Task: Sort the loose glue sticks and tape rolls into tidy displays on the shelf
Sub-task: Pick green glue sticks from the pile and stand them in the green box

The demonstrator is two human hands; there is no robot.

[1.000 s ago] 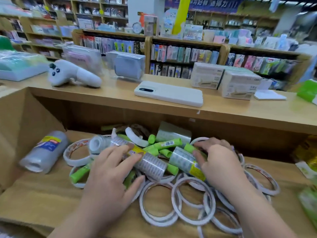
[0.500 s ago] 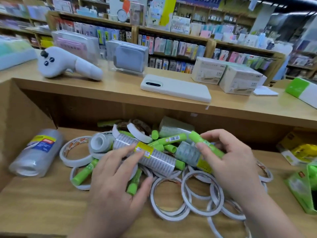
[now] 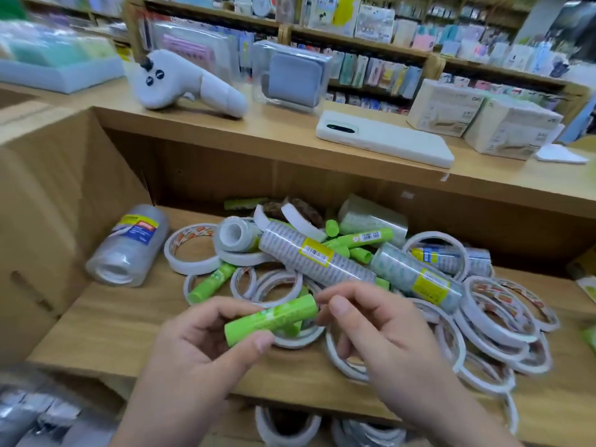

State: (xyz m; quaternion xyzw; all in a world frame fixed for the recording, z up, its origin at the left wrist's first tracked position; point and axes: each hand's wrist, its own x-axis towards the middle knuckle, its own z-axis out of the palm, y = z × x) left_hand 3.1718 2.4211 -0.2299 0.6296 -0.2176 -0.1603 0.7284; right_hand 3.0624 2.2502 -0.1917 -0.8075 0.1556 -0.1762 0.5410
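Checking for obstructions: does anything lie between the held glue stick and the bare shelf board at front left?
Nothing visible does. The left hand holds the glue stick over the near tape rings; the bare shelf board lies directly left.

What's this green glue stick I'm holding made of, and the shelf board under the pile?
The glue stick: likely smooth plastic, bright green with a soft sheen and printed label. The shelf board: pale wood-grain surface, matte; streaky grain suggests laminate or veneer, can't tell which.
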